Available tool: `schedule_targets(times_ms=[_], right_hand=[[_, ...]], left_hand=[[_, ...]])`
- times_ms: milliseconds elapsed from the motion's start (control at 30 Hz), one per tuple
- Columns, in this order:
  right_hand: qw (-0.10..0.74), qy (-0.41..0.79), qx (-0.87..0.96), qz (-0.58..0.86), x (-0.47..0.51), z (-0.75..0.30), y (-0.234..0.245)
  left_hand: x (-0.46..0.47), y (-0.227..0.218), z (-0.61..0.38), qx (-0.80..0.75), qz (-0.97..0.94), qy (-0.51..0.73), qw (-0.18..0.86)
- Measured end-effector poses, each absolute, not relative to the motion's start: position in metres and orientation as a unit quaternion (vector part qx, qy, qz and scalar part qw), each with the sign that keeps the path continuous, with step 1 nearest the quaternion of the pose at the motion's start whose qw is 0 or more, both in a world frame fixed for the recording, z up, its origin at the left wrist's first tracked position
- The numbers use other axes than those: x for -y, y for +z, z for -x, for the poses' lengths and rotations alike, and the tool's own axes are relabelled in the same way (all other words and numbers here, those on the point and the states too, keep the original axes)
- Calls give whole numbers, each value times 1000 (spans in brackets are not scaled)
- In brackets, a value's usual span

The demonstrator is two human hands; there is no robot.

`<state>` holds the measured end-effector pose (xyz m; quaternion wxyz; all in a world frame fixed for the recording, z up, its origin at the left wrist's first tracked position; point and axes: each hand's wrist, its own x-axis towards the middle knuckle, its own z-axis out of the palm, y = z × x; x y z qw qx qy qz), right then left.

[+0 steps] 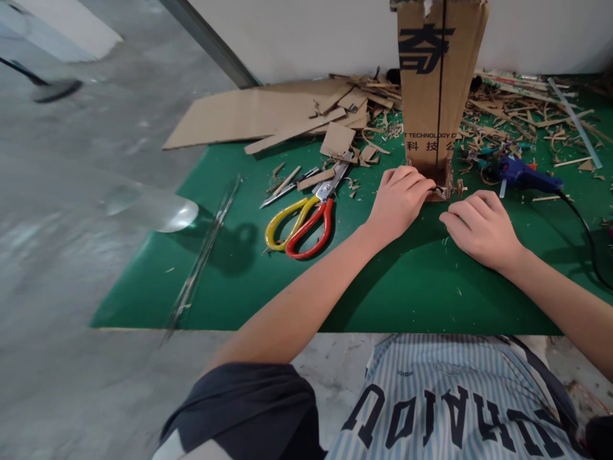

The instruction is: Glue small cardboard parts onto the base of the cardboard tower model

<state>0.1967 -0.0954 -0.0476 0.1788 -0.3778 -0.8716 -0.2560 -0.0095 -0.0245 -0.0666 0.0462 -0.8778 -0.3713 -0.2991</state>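
Note:
A tall cardboard structure (428, 96) with black printed lettering stands upright on the green table. My left hand (400, 201) is closed at its low open base, fingers over the left wall, with a thin dark piece by the fingertips. Just right of the base, a small cardboard wheel (460, 188) sits on a short stick. My right hand (481, 227) rests near that wheel, apart from the structure. Its fingers are curled together, and whatever may be in them is hidden. A blue hot glue gun (529, 176) lies to the right of the hands.
Scissors (309, 223) with yellow and red handles lie left of my left hand, beside a craft knife (290, 188). Cardboard scraps (507, 115) cover the back. Thin rods (204, 252) and a clear cup-like object (177, 214) are near the table's left edge. A black cord (587, 230) trails right.

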Motion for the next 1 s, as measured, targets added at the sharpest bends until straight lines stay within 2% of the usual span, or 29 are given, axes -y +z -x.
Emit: schedule_targets(times_ms=[200, 467, 633, 1000], right_hand=[[253, -206, 856, 401, 83, -205, -52], [176, -274, 846, 422, 82, -203, -50], [132, -241, 846, 458, 86, -196, -47], [136, -213, 860, 444, 88, -193, -48]], left_hand=[[26, -65, 10, 374, 880, -289, 40], [26, -64, 10, 353, 889, -276, 91], [25, -65, 10, 346, 889, -282, 102], [25, -65, 9, 359, 888, -280, 59]])
